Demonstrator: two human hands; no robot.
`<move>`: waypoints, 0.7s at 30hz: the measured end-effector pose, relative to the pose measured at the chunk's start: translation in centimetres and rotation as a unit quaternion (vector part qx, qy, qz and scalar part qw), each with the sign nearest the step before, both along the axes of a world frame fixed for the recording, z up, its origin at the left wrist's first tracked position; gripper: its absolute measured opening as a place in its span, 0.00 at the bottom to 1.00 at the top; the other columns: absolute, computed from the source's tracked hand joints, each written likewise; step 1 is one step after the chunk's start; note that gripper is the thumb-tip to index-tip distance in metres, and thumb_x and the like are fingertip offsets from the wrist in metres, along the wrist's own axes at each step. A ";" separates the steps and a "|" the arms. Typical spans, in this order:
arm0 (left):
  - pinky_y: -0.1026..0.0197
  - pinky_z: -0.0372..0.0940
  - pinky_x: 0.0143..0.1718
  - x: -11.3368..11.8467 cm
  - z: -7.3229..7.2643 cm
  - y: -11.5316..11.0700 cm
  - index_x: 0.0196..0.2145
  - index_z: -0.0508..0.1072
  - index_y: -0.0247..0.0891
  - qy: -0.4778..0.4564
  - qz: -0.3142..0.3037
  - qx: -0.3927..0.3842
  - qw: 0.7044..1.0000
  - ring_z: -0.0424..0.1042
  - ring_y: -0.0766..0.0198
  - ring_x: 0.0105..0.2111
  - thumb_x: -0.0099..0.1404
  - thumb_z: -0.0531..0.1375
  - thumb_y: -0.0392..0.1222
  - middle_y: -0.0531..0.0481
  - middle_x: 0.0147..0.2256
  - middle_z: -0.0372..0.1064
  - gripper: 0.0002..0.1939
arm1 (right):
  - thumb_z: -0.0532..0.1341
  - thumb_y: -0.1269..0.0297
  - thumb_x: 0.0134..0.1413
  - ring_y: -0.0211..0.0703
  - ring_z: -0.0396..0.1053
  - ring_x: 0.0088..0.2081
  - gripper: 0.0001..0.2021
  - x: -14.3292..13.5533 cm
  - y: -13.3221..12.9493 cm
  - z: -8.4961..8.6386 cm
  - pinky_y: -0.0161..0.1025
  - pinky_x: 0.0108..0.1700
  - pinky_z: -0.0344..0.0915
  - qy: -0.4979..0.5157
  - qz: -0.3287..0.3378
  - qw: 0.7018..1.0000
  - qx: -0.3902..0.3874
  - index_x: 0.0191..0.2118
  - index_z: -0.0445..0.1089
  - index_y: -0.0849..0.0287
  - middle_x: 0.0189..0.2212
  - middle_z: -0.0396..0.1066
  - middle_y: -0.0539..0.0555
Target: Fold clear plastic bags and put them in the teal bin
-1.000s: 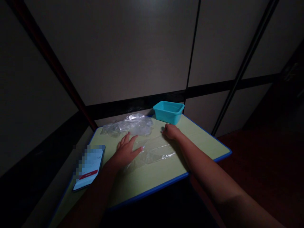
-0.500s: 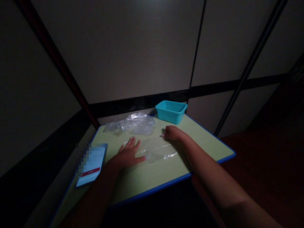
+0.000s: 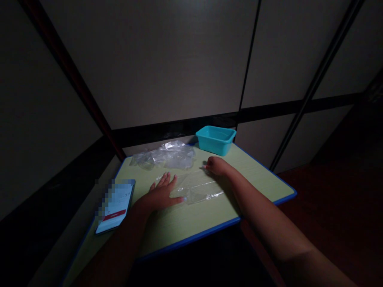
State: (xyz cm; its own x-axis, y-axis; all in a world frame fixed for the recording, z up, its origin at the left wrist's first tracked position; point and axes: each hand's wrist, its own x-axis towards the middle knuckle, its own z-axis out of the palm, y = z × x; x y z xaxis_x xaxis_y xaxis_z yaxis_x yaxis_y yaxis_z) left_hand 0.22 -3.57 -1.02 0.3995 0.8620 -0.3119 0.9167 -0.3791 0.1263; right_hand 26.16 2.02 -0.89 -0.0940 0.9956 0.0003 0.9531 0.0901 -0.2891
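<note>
On a blue-edged worktop [image 3: 185, 223], clear plastic film [image 3: 199, 189] lies flat. The left hand [image 3: 163, 194] spreads its fingers over one end, where even pressure should limit creasing; the right hand [image 3: 217, 165] curls its fingers near the far edge, any pinch too dim to confirm.

phone [image 3: 113, 222], left of frame: top-left side lost in blurry squares | grey bit [image 3: 203, 167] at right hand [image 3: 218, 165], middle: too small to tell | arms [image 3: 269, 221]: cut off by bottom edge
</note>
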 end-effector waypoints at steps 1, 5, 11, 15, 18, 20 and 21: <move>0.37 0.34 0.57 0.0 0.0 0.0 0.64 0.33 0.36 0.000 0.001 0.000 1.000 0.22 0.49 0.63 0.55 0.48 0.69 0.37 0.63 0.18 0.51 | 0.58 0.54 0.53 0.42 0.68 0.35 0.15 0.0 0.0 0.1 0.33 0.31 0.56 0.000 -0.001 1.000 -0.003 0.38 0.71 0.61 0.36 0.73 0.58; 0.38 0.35 0.58 0.0 0.1 0.0 0.64 0.34 0.37 -0.005 0.004 -0.001 1.000 0.22 0.49 0.63 0.54 0.48 0.70 0.37 0.63 0.19 0.51 | 0.59 0.54 0.52 0.42 0.68 0.35 0.15 -0.1 0.1 0.1 0.33 0.31 0.56 -0.001 0.005 1.000 -0.011 0.37 0.72 0.61 0.36 0.74 0.58; 0.38 0.34 0.58 -0.1 0.0 0.0 0.64 0.34 0.36 -0.005 -0.004 0.000 1.000 0.22 0.49 0.63 0.55 0.47 0.70 0.37 0.63 0.19 0.50 | 0.59 0.53 0.51 0.41 0.68 0.33 0.16 0.1 0.2 -0.3 0.33 0.30 0.55 0.000 0.012 1.000 -0.011 0.38 0.72 0.61 0.34 0.74 0.57; 0.38 0.34 0.58 -0.2 -0.1 0.1 0.64 0.34 0.37 -0.007 -0.006 0.002 1.000 0.22 0.49 0.63 0.55 0.47 0.70 0.38 0.63 0.20 0.50 | 0.60 0.52 0.50 0.40 0.67 0.33 0.16 0.2 0.3 -0.5 0.32 0.29 0.54 -0.003 0.014 1.000 -0.009 0.37 0.72 0.61 0.34 0.73 0.57; 0.38 0.35 0.58 -0.2 -0.1 0.0 0.64 0.34 0.37 -0.003 -0.005 0.002 1.000 0.22 0.49 0.63 0.54 0.47 0.70 0.39 0.63 0.20 0.51 | 0.60 0.54 0.51 0.40 0.67 0.33 0.16 0.1 0.3 -0.5 0.32 0.28 0.53 -0.006 0.015 1.000 -0.007 0.37 0.72 0.62 0.35 0.73 0.58; 0.38 0.35 0.58 -0.2 -0.1 0.0 0.64 0.34 0.37 0.000 -0.003 0.003 1.000 0.21 0.49 0.63 0.55 0.47 0.70 0.39 0.63 0.20 0.50 | 0.59 0.55 0.52 0.40 0.67 0.33 0.15 0.1 0.3 -0.5 0.33 0.28 0.53 -0.011 0.017 1.000 -0.005 0.37 0.72 0.63 0.35 0.73 0.58; 0.38 0.35 0.58 -0.2 -0.1 0.0 0.64 0.34 0.37 0.000 -0.003 0.004 1.000 0.21 0.49 0.63 0.55 0.48 0.70 0.39 0.63 0.20 0.50 | 0.59 0.57 0.52 0.40 0.67 0.33 0.14 0.1 0.3 -0.5 0.33 0.29 0.53 -0.013 0.018 1.000 -0.004 0.37 0.72 0.63 0.35 0.73 0.58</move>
